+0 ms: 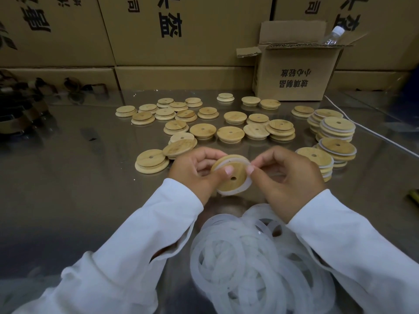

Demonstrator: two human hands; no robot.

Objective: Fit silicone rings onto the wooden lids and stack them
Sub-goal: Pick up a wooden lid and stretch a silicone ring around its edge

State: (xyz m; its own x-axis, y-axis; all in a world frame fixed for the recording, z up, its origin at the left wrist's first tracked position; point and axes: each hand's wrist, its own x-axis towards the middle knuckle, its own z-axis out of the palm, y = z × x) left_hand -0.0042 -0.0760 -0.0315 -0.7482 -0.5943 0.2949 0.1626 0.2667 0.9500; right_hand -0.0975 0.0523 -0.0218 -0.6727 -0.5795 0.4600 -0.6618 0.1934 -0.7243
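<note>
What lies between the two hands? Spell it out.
One wooden lid, tilted, with a silicone ring around its rim; the left hand grips the lid, the right hand pinches the ring. The head view shows it.

Both arms reach forward from the lower corners and converge toward the middle, each in a white sleeve: the left sleeve and the right sleeve both end at the wrist. The left hand is curled, its back turned up and outward. Its fingers fold behind a lid and the left thumb presses on the lid's face near the top. The right hand mirrors it, fingers curled behind the lid's right edge and the right thumb on the front. The two thumb tips sit just beside each other, both nails showing.
</note>
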